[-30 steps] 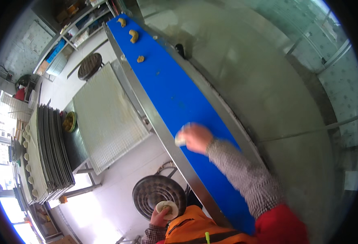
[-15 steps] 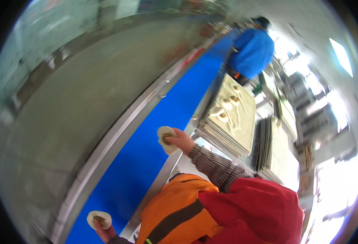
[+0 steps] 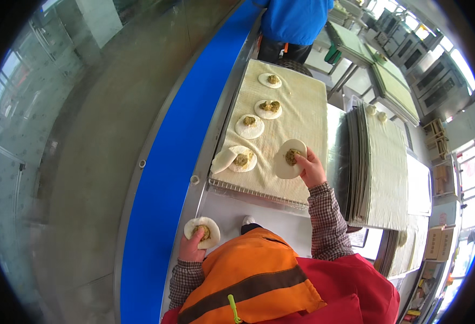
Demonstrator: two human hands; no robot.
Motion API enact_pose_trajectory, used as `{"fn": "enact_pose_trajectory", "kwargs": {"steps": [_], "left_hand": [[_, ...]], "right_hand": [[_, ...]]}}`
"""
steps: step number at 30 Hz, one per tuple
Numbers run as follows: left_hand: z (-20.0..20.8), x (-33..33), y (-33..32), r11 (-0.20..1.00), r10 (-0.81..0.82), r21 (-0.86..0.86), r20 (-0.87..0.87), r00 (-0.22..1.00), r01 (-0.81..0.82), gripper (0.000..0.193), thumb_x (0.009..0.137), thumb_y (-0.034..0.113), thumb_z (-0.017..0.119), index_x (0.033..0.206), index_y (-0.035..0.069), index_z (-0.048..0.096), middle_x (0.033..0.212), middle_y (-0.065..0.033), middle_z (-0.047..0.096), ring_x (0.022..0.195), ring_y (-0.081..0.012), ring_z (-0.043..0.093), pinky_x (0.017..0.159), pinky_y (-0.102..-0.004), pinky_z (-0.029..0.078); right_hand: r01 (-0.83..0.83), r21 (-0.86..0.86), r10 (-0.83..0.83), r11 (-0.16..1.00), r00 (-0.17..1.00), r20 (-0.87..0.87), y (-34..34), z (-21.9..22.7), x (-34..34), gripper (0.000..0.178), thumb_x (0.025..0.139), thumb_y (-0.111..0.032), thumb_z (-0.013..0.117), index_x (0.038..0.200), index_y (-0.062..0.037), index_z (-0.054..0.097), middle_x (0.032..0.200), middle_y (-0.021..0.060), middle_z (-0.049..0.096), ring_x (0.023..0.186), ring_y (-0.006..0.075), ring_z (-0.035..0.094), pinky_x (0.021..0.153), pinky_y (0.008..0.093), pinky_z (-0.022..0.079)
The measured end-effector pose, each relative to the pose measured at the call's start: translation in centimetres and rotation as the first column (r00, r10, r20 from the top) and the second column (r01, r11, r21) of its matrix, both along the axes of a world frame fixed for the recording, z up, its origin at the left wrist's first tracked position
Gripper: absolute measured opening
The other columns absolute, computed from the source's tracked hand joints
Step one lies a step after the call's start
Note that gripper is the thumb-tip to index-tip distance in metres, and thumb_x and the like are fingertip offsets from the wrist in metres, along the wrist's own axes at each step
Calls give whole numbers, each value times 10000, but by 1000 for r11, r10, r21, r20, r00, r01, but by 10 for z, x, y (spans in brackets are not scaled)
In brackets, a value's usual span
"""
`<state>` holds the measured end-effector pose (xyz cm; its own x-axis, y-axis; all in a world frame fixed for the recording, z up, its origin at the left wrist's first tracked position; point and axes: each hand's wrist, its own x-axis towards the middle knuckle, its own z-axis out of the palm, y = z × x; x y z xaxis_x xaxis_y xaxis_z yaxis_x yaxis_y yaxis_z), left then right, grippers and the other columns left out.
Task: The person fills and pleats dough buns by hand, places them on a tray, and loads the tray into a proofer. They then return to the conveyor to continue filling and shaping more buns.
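Note:
In my left hand [image 3: 190, 249] is a round dough wrapper [image 3: 212, 241] with a lump of greenish-brown filling, my thumb on the filling. It hangs beside the edge of the blue conveyor belt [image 3: 154, 232]. My right hand [image 3: 315, 171] pinches a second filled dough wrapper [image 3: 284, 168] above the near right part of a cloth-covered tray [image 3: 297, 102], thumb pressed to its filling. Whether that wrapper touches the cloth I cannot tell. Several flat wrappers with filling, one a dough wrapper [image 3: 250, 127], lie along the tray's left side. A bare folded piece of dough [image 3: 224, 161] overlaps the nearest one.
A person in a blue jacket [image 3: 294, 21] stands beyond the tray, by the belt. To the right rises a stack of cloth-covered trays [image 3: 386, 173]. Farther back are light-topped tables [image 3: 351, 40]. A metal rail edges the belt, with a round fitting [image 3: 195, 180] near me.
My view has swung to the right, bringing the tray to the middle. My right hand has gone from over the belt to over the tray, still holding its wrapper. My left hand keeps its wrapper.

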<state>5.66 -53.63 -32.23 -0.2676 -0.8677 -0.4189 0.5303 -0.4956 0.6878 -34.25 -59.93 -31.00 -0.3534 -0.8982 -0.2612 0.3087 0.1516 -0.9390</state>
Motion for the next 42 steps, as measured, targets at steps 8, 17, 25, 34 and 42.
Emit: {"fn": "enact_pose_trajectory", "kwargs": {"steps": [8, 17, 25, 34, 42], "left_hand": [[19, -52, -49, 996, 38, 72, 94, 995, -45, 326, 845, 24, 582, 1166, 6, 535, 1078, -89, 597, 1008, -214, 592, 883, -346, 490], [-4, -44, -106, 986, -160, 56, 54, 986, 157, 292, 896, 70, 501, 1184, 26, 481, 1121, -111, 558, 1042, -252, 563, 890, -414, 482], [-18, -63, -183, 911, -373, -165, 56, 926, 377, 301, 869, 62, 546, 1164, 23, 497, 1102, -118, 570, 1005, -235, 577, 859, -386, 498], [54, -148, -206, 764, -640, -125, -31, 768, 632, 315, 864, 73, 583, 1174, 57, 527, 1055, -52, 599, 947, -156, 600, 733, -322, 544], [46, -196, -180, 749, -653, -165, -18, 757, 641, 366, 832, 52, 649, 1169, 40, 506, 1077, -55, 576, 987, -163, 575, 848, -298, 496]], "right_hand": [[-335, -61, 64, 940, 349, -935, -72, 2, 46, 325, 726, -273, 734, 971, -76, 649, 991, 115, 639, 945, 294, 591, 823, 400, 477], [-696, 52, 357, 717, 301, -884, -140, 19, 123, 220, 829, -274, 617, 850, -56, 641, 737, 112, 634, 680, 291, 620, 608, 388, 498], [228, 43, -225, 973, 973, -58, -82, 16, 8, 137, 878, -95, 612, 983, -13, 580, 835, 41, 613, 768, 120, 599, 654, 248, 531], [-5, 82, 43, 997, 881, -472, -26, 24, 17, 260, 875, -278, 644, 979, -43, 680, 801, 47, 663, 702, 112, 598, 667, 272, 492], [-123, 50, 133, 991, 934, -332, -18, 50, 37, 225, 832, -203, 692, 940, -9, 657, 753, 37, 637, 648, 94, 570, 605, 251, 480]]}}
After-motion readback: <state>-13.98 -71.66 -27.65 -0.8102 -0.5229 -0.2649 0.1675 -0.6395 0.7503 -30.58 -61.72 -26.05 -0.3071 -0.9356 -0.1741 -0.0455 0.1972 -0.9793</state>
